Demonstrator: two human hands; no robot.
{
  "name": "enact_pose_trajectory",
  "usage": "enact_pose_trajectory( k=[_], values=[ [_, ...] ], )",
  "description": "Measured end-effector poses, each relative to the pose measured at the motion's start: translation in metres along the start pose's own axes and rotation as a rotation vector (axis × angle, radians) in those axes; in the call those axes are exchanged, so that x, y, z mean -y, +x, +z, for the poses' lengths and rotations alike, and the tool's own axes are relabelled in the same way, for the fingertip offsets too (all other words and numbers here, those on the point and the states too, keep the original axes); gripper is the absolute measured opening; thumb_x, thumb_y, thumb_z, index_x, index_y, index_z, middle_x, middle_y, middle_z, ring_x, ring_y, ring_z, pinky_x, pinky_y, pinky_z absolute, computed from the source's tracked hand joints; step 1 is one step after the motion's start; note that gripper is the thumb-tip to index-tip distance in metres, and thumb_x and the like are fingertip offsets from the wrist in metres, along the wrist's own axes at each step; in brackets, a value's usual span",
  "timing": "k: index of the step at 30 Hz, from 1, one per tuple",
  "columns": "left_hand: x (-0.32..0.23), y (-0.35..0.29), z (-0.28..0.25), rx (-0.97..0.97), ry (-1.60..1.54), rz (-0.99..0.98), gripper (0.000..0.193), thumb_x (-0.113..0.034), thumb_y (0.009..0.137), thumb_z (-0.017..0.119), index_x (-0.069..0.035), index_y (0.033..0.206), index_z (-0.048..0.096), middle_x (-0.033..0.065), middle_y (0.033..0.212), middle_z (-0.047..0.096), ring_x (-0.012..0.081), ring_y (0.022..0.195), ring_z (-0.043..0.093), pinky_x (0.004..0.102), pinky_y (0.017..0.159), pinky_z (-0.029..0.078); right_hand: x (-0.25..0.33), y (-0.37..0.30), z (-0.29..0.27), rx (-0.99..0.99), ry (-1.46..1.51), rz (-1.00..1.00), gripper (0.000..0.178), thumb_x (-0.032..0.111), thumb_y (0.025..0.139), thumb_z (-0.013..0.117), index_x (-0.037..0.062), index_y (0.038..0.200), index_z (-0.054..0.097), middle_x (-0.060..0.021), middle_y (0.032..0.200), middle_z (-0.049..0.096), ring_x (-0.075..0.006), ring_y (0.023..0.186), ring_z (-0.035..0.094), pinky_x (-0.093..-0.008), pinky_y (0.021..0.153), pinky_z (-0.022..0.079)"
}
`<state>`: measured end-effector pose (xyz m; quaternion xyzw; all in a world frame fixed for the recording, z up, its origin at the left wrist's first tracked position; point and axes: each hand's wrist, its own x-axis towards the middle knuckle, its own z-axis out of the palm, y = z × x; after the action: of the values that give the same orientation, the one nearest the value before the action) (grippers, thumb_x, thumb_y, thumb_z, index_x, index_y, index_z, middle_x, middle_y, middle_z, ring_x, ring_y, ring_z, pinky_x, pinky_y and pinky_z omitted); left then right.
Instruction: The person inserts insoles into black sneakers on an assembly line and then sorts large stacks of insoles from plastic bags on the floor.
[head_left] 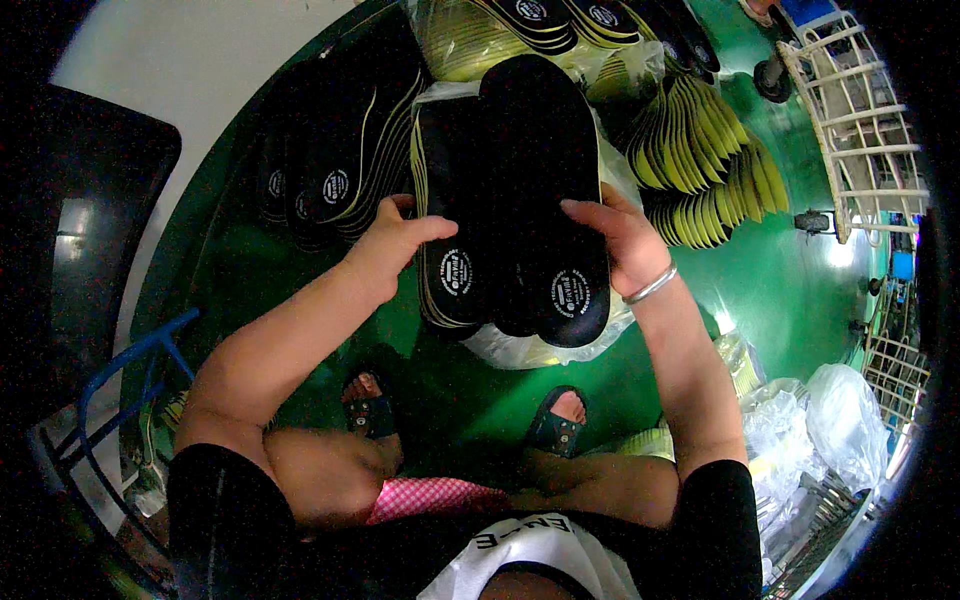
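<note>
Between my hands is a stack of black shoe insoles [535, 150] with yellow-green edges, lying in side-by-side piles with round white prints at the heels. My left hand [410, 240] grips its left side, thumb across the top insole. On the right side my right hand [625, 235], with a silver bangle at the wrist, holds it the same way. The fingers below both edges are mostly hidden. A clear plastic bag [510, 348] shows under and around the stack.
More black insoles [340, 150] lie in piles at the left. Fanned yellow-green insoles [690, 140] rest on the green floor [790, 290] at the right. Bagged insoles [455, 50] stand at the far side. A white wire rack [860, 130], plastic bags [845, 410] and a blue metal frame [130, 365] border the space.
</note>
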<state>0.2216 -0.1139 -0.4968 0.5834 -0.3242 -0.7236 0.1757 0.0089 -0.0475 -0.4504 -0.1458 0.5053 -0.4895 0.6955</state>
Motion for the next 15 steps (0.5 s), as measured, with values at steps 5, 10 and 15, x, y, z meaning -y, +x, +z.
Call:
enact_pose_trajectory(
  k=[5, 10, 15],
  values=[
    [-0.004, 0.004, -0.011, 0.254, -0.183, -0.138, 0.033, -0.008, 0.063, 0.059, -0.001, 0.093, 0.05, 0.009, 0.082, 0.057, 0.0206, 0.076, 0.055, 0.0327, 0.071, 0.045, -0.011, 0.008, -0.021, -0.024, 0.022, -0.053, 0.029, 0.009, 0.075, 0.049, -0.003, 0.102, 0.05, -0.0136, 0.091, 0.059, -0.0229, 0.078, 0.058, -0.0345, 0.072, 0.048],
    [-0.066, -0.037, -0.027, 0.039, 0.065, -0.216, 0.02, -0.017, 0.062, 0.056, -0.004, 0.077, 0.058, 0.0085, 0.076, 0.059, 0.0207, 0.065, 0.056, 0.0323, 0.062, 0.046, 0.006, -0.01, -0.052, 0.046, 0.242, 0.134, 0.036, 0.015, 0.074, 0.046, -0.0054, 0.104, 0.048, -0.0167, 0.091, 0.059, -0.0288, 0.078, 0.059, -0.0381, 0.073, 0.048],
    [-0.1, -0.058, -0.084, 0.247, 0.277, 0.005, 0.058, -0.011, 0.051, 0.054, 0.004, 0.107, 0.047, 0.013, 0.093, 0.058, 0.022, 0.077, 0.057, 0.0314, 0.071, 0.045, 0.026, -0.042, -0.067, 0.075, 0.118, 0.037, 0.038, 0.009, 0.071, 0.049, -0.0032, 0.107, 0.047, -0.0151, 0.091, 0.059, -0.0253, 0.076, 0.06, -0.0357, 0.071, 0.049]
  ],
)
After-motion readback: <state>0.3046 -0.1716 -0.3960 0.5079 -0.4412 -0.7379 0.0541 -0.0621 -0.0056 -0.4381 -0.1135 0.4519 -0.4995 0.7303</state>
